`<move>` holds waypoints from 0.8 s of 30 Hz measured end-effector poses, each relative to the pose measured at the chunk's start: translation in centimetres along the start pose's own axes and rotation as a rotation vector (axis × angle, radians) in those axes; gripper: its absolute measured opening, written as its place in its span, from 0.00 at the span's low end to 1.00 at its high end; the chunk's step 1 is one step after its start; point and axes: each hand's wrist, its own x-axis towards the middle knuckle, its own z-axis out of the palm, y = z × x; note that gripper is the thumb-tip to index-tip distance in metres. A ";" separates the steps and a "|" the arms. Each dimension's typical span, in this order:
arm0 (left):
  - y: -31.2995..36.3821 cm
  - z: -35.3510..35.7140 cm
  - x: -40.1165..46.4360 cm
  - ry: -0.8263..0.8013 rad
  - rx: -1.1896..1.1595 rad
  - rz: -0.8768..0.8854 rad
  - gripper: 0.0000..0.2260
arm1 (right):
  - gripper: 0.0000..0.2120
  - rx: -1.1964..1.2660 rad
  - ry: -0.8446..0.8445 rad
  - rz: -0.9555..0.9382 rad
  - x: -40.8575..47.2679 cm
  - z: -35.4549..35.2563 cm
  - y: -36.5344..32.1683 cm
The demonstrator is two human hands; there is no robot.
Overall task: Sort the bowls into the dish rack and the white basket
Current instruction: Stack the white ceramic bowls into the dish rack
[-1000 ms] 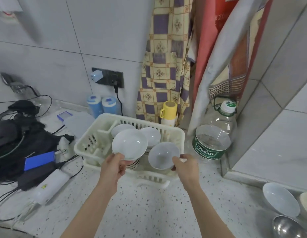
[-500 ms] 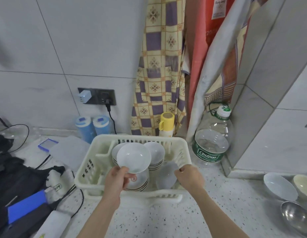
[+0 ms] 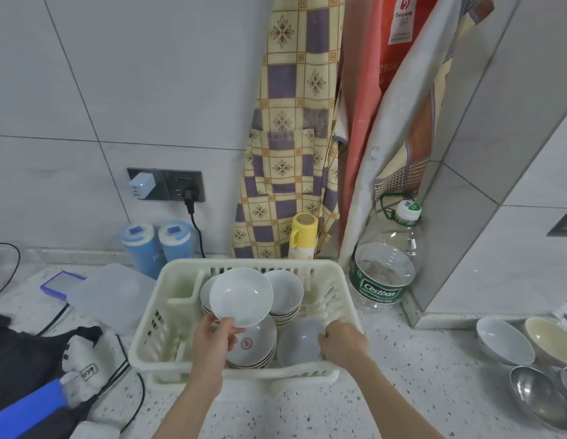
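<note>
A white basket (image 3: 149, 331) stands on the speckled counter and holds several stacked bowls. My left hand (image 3: 214, 342) grips the near rim of a white bowl (image 3: 241, 296), held tilted above the front stack (image 3: 253, 346). My right hand (image 3: 342, 343) grips the edge of a greyish bowl (image 3: 299, 342) down inside the basket's front right corner. Another stack of bowls (image 3: 285, 294) sits at the back of the basket. A white bowl (image 3: 504, 340), a cream bowl (image 3: 551, 340) and a steel bowl (image 3: 538, 394) lie on the counter at the right.
A large water bottle (image 3: 385, 274) stands right of the basket, a yellow flask (image 3: 302, 236) and two blue canisters (image 3: 155, 245) behind it. A plastic lid (image 3: 111, 293), black bags and cables (image 3: 32, 353) crowd the left. Aprons hang on the wall.
My right hand has lowered the greyish bowl from the basket's front rim down into its front right corner. My left hand still holds its bowl over the stack. The view has tilted up.
</note>
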 end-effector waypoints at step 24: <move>-0.8 -0.7 0.6 -0.154 -0.142 -0.018 0.07 | 0.12 -0.126 0.010 0.081 -1.2 0.5 -0.9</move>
